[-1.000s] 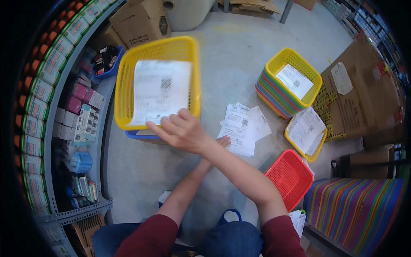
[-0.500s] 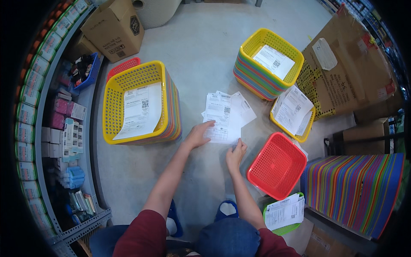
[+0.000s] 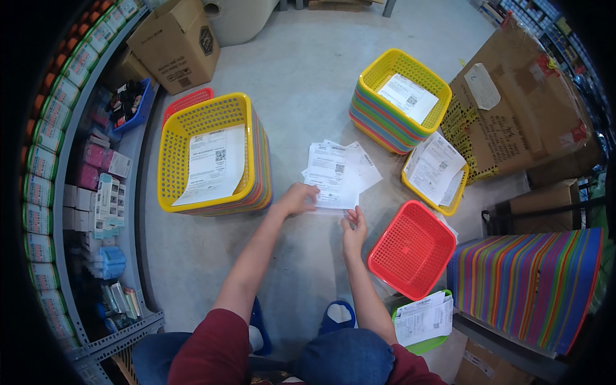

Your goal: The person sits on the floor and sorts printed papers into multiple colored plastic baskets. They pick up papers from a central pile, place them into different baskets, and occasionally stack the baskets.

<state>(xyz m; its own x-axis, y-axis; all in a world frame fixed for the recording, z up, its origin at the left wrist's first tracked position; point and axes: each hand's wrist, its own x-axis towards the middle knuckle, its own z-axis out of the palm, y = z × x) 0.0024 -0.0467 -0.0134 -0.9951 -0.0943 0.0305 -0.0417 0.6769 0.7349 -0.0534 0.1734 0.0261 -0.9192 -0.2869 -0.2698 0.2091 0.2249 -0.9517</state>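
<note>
My left hand (image 3: 299, 197) is closed on the lower left edge of a loose pile of printed white papers (image 3: 330, 172) on the floor. My right hand (image 3: 354, 228) has curled fingers at the pile's lower right corner, gripping the edge. Left of the papers stands a tall stack of yellow-topped multicoloured baskets (image 3: 260, 160), a sheet lying inside. A similar stack (image 3: 391, 122) behind right also holds a sheet. A shallow yellow basket of papers (image 3: 454, 200) and an empty red basket (image 3: 410, 247) sit to the right.
A green tray of papers (image 3: 423, 343) is beside my right arm. Nested coloured baskets (image 3: 526, 289) lie far right, below a large cardboard box (image 3: 520, 115). A metal shelf of goods (image 3: 144, 282) lines the left, with cartons (image 3: 173, 48) at its back end.
A second ago my right hand was at the left yellow basket; it has since come down rightward to the papers' edge, beside my left hand. The view has shifted slightly.
</note>
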